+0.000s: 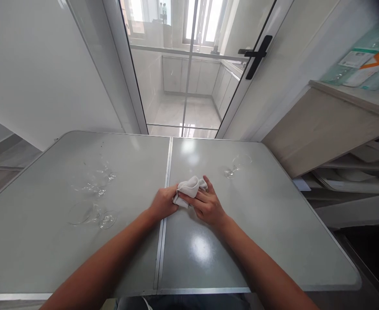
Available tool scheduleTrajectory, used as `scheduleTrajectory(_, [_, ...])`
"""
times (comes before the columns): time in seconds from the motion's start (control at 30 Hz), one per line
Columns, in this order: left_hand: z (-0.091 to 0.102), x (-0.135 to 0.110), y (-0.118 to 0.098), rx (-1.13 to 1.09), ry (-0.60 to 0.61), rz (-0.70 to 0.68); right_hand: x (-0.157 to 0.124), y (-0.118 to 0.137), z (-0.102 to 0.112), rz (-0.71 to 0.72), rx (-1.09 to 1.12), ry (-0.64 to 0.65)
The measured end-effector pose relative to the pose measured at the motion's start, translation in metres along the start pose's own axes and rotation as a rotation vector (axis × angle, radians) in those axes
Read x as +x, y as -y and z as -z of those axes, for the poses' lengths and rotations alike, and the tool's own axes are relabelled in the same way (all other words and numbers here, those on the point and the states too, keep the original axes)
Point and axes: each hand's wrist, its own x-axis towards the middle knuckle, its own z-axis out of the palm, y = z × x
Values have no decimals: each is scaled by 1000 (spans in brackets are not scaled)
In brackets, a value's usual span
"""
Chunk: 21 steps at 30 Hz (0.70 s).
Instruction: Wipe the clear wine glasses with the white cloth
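A bunched white cloth [188, 187] is between my two hands, just above the middle of the table. My left hand [164, 203] grips its left side, fingers closed and partly hidden. On the right side of the cloth, my right hand [209, 206] presses with its fingers, one finger pointing up beside a fold. Whether anything is wrapped inside the cloth, I cannot tell. To the left, clear stemmed glasses stand on the table, the nearest glass [107, 219] with its round base facing me. Another stemmed glass [230, 173] stands beyond my right hand.
The grey-green table [257, 241] has a metal seam down its middle. Behind its far edge is a glass door [189, 86] with a black handle [257, 56]. A wooden shelf unit [331, 120] holding plastic bottles [360, 64] borders the right side.
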Motion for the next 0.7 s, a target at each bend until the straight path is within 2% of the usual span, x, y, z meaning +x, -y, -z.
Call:
scheduleTrajectory(0.2, [-6, -3, 4, 161, -20, -134, 4, 1, 8, -40, -78, -48])
scheduleTrajectory(0.27, [-5, -3, 2, 197, -28, -202, 5, 1, 11, -98, -65, -48])
scheduleTrajectory(0.33, [-3, -2, 0, 213, -5, -270, 6, 1, 13, -214, -2, -52])
scheduleTrajectory(0.43, [-1, -1, -2, 194, 37, -303, 8, 0, 14, -466, 257, -99])
scheduleTrajectory(0.53, [-2, -1, -4, 137, 21, -288, 8, -1, 10, -722, 723, -266])
scheduleTrajectory(0.63, [-5, -1, -4, 34, -9, -152, 8, -5, 2, -883, 1125, -436])
scheduleTrajectory(0.7, [-6, -1, -5, -69, 18, -23, 8, -6, -2, -928, 1255, -468])
